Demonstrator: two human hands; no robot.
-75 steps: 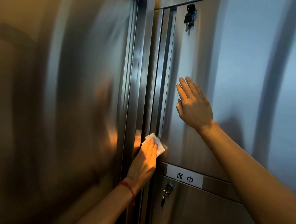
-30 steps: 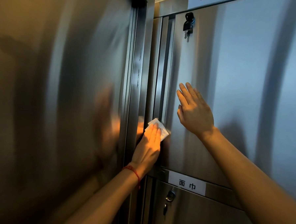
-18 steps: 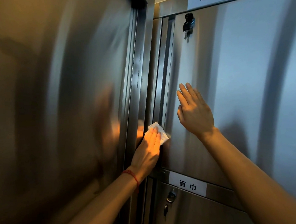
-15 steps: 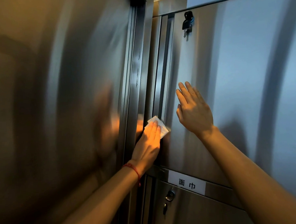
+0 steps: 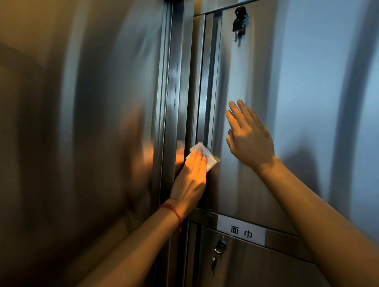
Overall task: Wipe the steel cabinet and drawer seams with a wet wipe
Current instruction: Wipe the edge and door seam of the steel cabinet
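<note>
white folded wet wipe (image 5: 201, 157) under flat left hand (image 5: 191, 178) on door seam (image 5: 205, 94); right hand (image 5: 248, 138) flat, empty.

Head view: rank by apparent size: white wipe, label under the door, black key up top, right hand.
1. right hand
2. label
3. wipe, though the left hand covers part of it, so its place below the label is unsure
4. key

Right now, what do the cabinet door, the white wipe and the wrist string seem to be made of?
Cabinet door: brushed stainless steel, it seems, from its grey sheen and streaky, blurred reflections.
Wet wipe: thin white nonwoven or paper sheet, creased under the left hand; which one is unclear.
Wrist string: thin red cord, probably textile.
</note>
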